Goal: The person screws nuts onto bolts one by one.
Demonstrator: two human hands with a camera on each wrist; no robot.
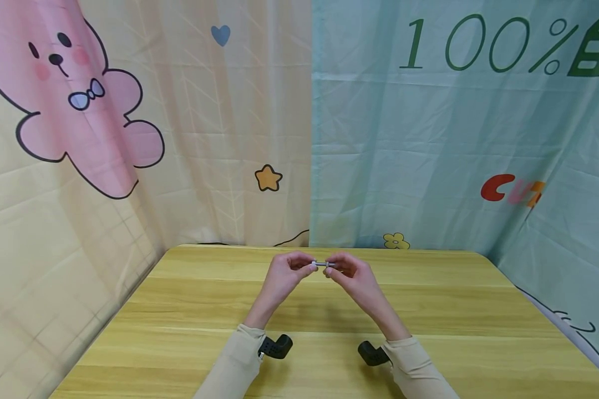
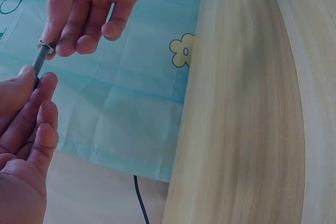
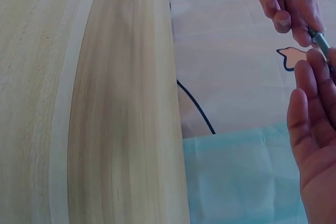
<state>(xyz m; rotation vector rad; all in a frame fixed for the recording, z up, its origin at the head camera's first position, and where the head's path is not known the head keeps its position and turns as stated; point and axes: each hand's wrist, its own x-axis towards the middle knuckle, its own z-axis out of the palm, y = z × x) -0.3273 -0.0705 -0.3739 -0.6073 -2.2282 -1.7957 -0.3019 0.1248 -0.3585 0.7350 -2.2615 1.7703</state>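
Note:
A silver threaded bolt (image 1: 321, 264) is held level above the table between both hands. My left hand (image 1: 285, 272) pinches its head end between thumb and fingertips. At the other end my right hand (image 1: 353, 276) pinches a nut (image 2: 48, 47) that sits around the shank. In the left wrist view the bare thread of the bolt (image 2: 40, 59) shows between the left thumb and the nut. Part of the bolt (image 3: 321, 41) is visible in the right wrist view, near the frame's right edge. The fingers hide most of the bolt's head.
The light wooden table (image 1: 179, 310) extends below both hands. Behind it hang a beige curtain (image 1: 194, 138) and a pale green curtain (image 1: 404, 155). Black wrist mounts (image 1: 277, 347) sit at both cuffs.

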